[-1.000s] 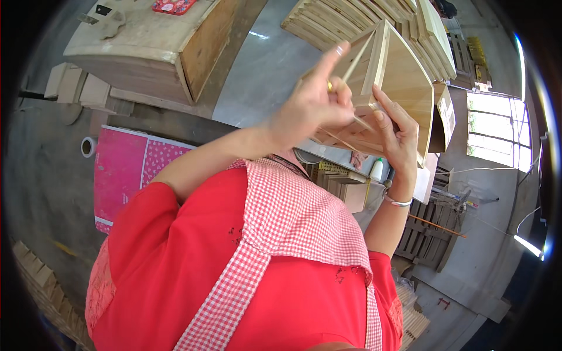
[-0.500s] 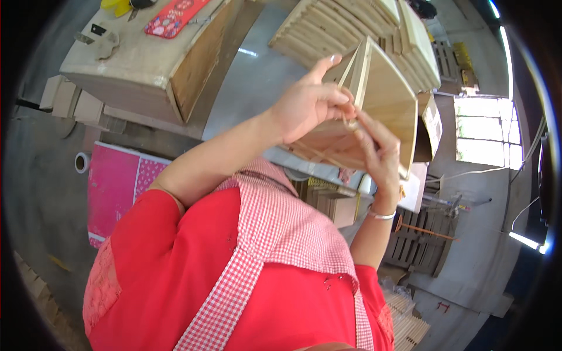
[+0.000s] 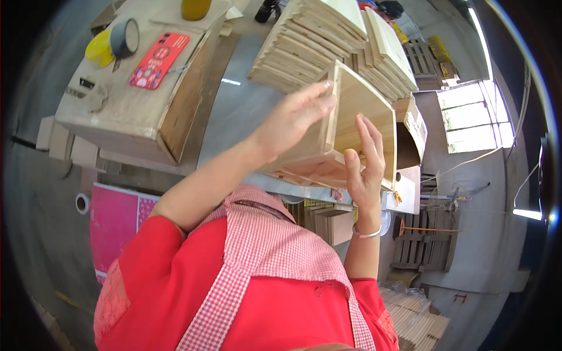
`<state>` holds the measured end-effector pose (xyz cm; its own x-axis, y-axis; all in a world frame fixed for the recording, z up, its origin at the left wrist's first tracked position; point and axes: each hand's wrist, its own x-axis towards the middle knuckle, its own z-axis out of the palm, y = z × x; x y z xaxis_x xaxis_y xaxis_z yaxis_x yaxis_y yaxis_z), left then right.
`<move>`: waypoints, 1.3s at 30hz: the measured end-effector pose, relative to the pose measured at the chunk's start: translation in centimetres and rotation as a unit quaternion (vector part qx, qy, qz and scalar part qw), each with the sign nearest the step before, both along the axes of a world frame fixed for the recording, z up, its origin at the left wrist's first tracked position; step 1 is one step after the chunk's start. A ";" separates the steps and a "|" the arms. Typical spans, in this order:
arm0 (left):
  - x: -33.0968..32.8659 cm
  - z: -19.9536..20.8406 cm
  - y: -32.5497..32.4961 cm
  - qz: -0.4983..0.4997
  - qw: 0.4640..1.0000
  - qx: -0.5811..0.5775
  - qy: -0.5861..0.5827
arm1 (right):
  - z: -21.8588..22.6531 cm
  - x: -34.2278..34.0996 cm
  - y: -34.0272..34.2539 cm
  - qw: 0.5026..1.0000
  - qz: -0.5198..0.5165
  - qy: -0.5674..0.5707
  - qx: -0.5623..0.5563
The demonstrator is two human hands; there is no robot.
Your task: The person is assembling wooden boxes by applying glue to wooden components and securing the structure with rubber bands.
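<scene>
An open wooden box (image 3: 372,108) of pale boards stands tilted in front of me. My left hand (image 3: 295,120) is at its left wall, fingers stretched out and close together, with the tips at the wall's upper edge. Whether they press on the wood or only rest there, I cannot tell. My right hand (image 3: 367,161) is up before the box's opening, thumb and fingers apart, with nothing seen in it. Part of the box's left side is hidden behind my left hand and forearm.
Stacked wooden panels (image 3: 304,50) rise behind the box. A worktable (image 3: 108,126) at left bears a red patterned phone-like case (image 3: 159,58), a grey tape roll (image 3: 124,38) and a yellow roll (image 3: 98,50). A cardboard box (image 3: 413,126) stands right of the wooden box.
My hands, which met at the box's near edge with fingertips pinched together, have come apart. The left lies along the wall; the right has opened and lowered. The view has shifted a little.
</scene>
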<state>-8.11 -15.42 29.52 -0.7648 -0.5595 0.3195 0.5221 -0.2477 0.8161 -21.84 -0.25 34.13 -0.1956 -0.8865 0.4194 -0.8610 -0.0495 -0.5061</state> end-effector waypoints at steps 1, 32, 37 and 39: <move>-0.6 0.1 0.7 -0.008 1.000 -0.023 0.020 | 0.4 0.4 -0.6 0.996 0.001 0.071 -0.062; -15.1 -0.5 -6.6 0.346 0.753 -0.392 -0.399 | -1.8 -24.0 -0.1 0.956 -0.241 0.026 0.167; -15.8 1.2 -6.4 0.299 0.683 -0.486 -0.456 | -1.2 -24.3 0.1 0.966 -0.203 0.028 0.159; -16.1 1.2 -5.8 0.284 0.668 -0.500 -0.472 | -0.7 -24.3 0.3 0.972 -0.173 0.025 0.157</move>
